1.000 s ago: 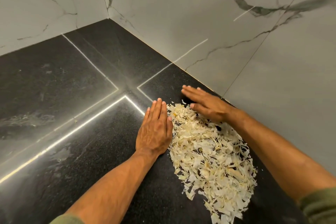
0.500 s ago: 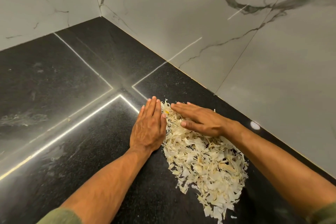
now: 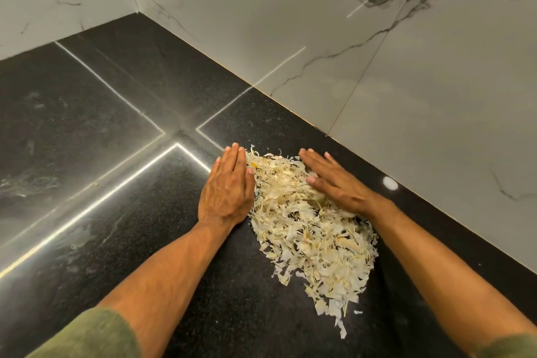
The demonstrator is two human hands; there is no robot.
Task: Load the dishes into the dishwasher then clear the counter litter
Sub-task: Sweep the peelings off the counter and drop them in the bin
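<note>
A heap of pale, papery peel scraps (image 3: pixel 313 235) lies on the black stone counter (image 3: pixel 116 183), near the corner of the marble wall. My left hand (image 3: pixel 228 190) rests flat on the counter with fingers together, its edge pressed against the left side of the heap. My right hand (image 3: pixel 334 180) lies flat and tilted on the heap's far right side, fingers extended. Neither hand holds anything. The heap trails toward me in a thin tail of scraps (image 3: pixel 337 317). No dishes or dishwasher are in view.
White marble wall panels (image 3: pixel 377 67) rise behind and to the right of the counter, meeting at a corner (image 3: pixel 136 9) at the far left. Bright light strips reflect across the counter (image 3: pixel 87 212). Green sleeves (image 3: pixel 87 334) show at my forearms.
My right hand has swung from across the heap's far end to its right side. The heap is narrower and more gathered between both hands. My left hand stays against the left edge.
</note>
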